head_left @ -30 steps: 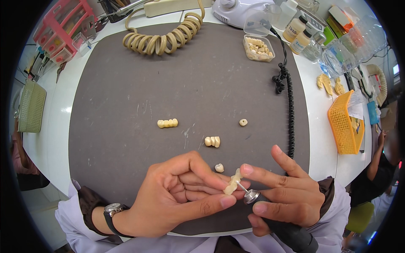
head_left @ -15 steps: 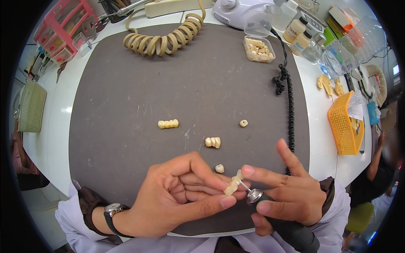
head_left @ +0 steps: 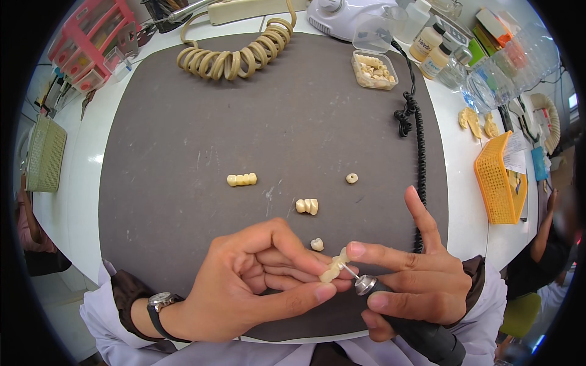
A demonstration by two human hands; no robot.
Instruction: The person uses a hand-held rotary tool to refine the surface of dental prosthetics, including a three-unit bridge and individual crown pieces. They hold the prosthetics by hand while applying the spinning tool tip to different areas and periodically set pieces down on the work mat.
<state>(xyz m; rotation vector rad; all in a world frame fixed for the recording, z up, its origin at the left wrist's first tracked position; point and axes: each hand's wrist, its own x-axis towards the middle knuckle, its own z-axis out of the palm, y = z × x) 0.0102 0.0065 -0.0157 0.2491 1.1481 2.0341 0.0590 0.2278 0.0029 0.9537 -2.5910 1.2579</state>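
Note:
Between the thumb and fingers of my left hand (head_left: 262,280) is a pale dental bridge (head_left: 331,270), several joined teeth long. My right hand (head_left: 421,274) grips a black dental handpiece (head_left: 421,335) with a silver nose. Its thin bur (head_left: 350,269) meets the bridge's side, though the exact contact is too small to tell. My right index fingertip rests at the bridge's upper end, and another finger sticks up. Just beyond the bridge lies a single tooth crown (head_left: 317,244). Farther off are a short bridge (head_left: 307,206), a longer bridge (head_left: 242,179) and a small crown with a hole (head_left: 351,178).
A grey mat (head_left: 183,134) covers the white table. At its back lie a coiled beige hose (head_left: 235,61) and an open clear box of teeth (head_left: 373,72). A coiled black cord (head_left: 420,165) runs down the right side, near an orange basket (head_left: 497,183). Bottles (head_left: 434,61) stand back right.
Both hands have shifted very slightly left, with the bridge and the handpiece still held. The right hand's raised finger now points more upright. The teeth on the mat lie as before.

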